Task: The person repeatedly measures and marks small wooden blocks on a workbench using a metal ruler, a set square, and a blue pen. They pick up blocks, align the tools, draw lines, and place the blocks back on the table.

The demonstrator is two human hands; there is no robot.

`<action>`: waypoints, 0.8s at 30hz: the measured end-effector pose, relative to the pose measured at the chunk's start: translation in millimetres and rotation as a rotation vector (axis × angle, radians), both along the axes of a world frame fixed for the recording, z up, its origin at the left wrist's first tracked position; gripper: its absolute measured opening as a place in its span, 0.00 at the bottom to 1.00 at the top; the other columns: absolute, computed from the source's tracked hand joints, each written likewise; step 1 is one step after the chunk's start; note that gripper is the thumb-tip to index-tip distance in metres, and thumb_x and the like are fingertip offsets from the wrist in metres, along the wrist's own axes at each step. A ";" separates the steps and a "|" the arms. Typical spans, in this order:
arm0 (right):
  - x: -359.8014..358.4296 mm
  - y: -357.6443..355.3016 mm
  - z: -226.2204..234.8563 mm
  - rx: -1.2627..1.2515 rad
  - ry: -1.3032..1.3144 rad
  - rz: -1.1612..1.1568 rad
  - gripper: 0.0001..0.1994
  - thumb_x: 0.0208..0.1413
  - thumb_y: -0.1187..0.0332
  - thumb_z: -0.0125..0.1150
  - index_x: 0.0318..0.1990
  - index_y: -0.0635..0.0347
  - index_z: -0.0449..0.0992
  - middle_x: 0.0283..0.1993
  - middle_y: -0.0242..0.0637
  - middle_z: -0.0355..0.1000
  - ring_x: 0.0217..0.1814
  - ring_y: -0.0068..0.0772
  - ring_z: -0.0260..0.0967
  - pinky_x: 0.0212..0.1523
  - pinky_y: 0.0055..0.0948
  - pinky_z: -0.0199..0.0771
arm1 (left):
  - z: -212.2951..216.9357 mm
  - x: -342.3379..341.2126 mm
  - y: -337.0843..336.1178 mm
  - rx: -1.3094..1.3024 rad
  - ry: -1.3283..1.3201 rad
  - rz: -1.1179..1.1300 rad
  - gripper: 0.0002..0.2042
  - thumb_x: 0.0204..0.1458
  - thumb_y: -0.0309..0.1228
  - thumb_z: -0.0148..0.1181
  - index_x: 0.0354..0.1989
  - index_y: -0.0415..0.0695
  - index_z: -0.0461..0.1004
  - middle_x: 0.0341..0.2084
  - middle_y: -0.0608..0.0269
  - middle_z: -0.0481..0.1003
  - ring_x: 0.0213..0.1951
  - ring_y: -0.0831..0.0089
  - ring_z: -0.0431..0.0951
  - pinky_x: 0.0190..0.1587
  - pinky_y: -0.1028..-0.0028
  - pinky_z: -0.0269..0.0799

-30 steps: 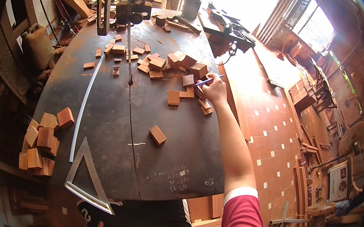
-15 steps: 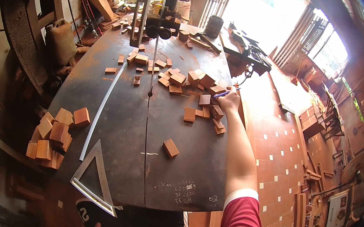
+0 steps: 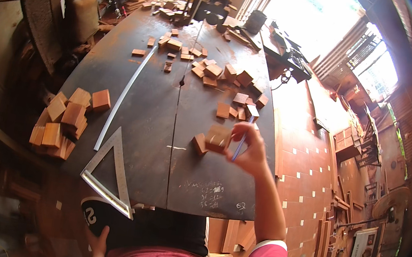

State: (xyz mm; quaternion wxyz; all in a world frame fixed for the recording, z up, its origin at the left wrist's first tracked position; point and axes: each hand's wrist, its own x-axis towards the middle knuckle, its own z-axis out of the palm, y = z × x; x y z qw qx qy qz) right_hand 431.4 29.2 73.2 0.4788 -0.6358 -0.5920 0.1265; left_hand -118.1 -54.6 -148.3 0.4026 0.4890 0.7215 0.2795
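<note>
My right hand (image 3: 250,150) is closed above the right side of the dark metal table (image 3: 153,116). Its fingertips pinch a small wooden block (image 3: 218,137), slightly blurred, and a blue pen (image 3: 240,144) is tucked between the same fingers. A single wooden block (image 3: 200,144) lies right beside the held one. Just beyond the hand, loose wooden blocks (image 3: 223,110) are scattered. At the lower left, my left hand (image 3: 98,241) rests against my black shorts with its thumb stretched out; the other fingers are mostly hidden.
A stack of blocks (image 3: 73,114) occupies the table's left edge. Near it lie a triangular set square (image 3: 121,160), overhanging the front edge, and a long pale strip (image 3: 125,98). An upright machine part (image 3: 210,12) stands at the far end, above a slot running down the tabletop.
My right hand has come back from the far right cluster toward me and now holds a wooden block along with the pen. The view has shifted, and more of my left hand shows.
</note>
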 end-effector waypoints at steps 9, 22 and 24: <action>-116.6 10.5 -35.0 -0.109 0.070 0.247 0.30 0.37 0.72 0.78 0.52 0.60 0.73 0.44 0.39 0.77 0.48 0.36 0.78 0.56 0.34 0.78 | -8.7 -7.9 -3.3 0.182 -0.095 -0.046 0.46 0.47 0.36 0.77 0.72 0.35 0.57 0.65 0.43 0.66 0.67 0.52 0.66 0.70 0.59 0.60; -117.3 18.9 -30.8 -0.223 -0.154 0.467 0.35 0.41 0.64 0.84 0.58 0.59 0.74 0.54 0.42 0.77 0.53 0.41 0.76 0.54 0.37 0.77 | 88.5 67.1 82.9 -0.034 -0.693 -0.249 0.20 0.70 0.45 0.51 0.54 0.39 0.76 0.44 0.61 0.81 0.44 0.74 0.81 0.46 0.73 0.76; -122.1 19.9 -38.9 -0.243 -0.193 0.457 0.36 0.39 0.66 0.85 0.58 0.60 0.74 0.54 0.39 0.78 0.53 0.35 0.76 0.53 0.35 0.77 | 99.2 77.7 94.5 -0.216 -0.852 -0.282 0.20 0.70 0.46 0.52 0.53 0.40 0.76 0.44 0.60 0.82 0.44 0.74 0.82 0.45 0.72 0.78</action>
